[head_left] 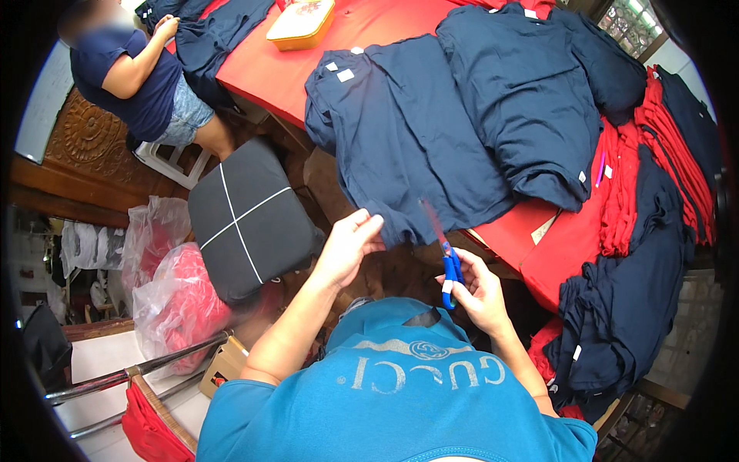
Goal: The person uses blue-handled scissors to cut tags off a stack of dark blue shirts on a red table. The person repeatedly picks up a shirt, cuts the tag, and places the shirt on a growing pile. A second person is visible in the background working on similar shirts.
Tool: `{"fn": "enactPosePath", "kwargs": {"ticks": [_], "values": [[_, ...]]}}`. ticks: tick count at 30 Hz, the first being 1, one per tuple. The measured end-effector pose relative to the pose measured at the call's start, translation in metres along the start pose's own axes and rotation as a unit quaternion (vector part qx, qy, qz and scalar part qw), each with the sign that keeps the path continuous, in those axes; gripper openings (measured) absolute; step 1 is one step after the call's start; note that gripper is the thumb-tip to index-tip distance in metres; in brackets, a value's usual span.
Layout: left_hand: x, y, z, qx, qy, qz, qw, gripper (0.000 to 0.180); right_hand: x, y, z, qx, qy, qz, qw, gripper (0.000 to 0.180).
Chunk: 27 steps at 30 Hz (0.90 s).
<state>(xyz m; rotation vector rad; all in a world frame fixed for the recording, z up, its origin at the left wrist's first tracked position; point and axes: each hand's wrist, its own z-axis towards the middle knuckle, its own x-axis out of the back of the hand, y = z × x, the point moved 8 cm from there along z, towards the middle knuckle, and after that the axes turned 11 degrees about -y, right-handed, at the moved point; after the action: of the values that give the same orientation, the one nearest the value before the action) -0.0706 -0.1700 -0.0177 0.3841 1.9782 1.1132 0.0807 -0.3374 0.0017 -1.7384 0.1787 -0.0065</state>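
Observation:
A navy blue shirt (416,131) lies spread on the red-covered table in front of me, with small white tags near its far end. Its near edge hangs over the table's side, and my left hand (354,245) pinches the fabric there. In my right hand (481,289) is a pair of scissors (453,279) with blue handles, the blades pointing away from me over the shirt's near edge. The blades look slightly blurred. Part of the fabric between my left fingers is hidden.
A stack of navy shirts (523,100) lies beside the spread one, with red garments (618,189) farther right. A yellow-orange box (302,25) stands at the back. Left are a black cushioned seat (245,219) and plastic bags (181,300). Another person (135,77) handles navy cloth at far left.

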Motion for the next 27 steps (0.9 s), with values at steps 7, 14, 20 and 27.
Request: {"fn": "enactPosePath", "kwargs": {"ticks": [7,14,20,27], "values": [[-0.026,-0.077,-0.027,0.175,-0.030,-0.111,0.978,0.020,-0.073,-0.049,0.023,0.237,-0.168,-0.459,0.840,0.068],[-0.008,-0.089,-0.023,0.164,-0.083,-0.052,0.982,0.019,-0.079,-0.033,0.030,0.231,-0.223,-0.477,0.818,0.060],[0.040,-0.086,0.021,0.069,0.037,-0.307,0.949,0.017,-0.078,-0.017,0.063,0.070,-0.296,-0.407,0.862,0.049],[0.144,-0.088,0.059,-0.040,0.243,-0.162,0.956,0.055,0.074,-0.121,0.209,0.161,-0.029,0.140,0.977,0.018]]}}
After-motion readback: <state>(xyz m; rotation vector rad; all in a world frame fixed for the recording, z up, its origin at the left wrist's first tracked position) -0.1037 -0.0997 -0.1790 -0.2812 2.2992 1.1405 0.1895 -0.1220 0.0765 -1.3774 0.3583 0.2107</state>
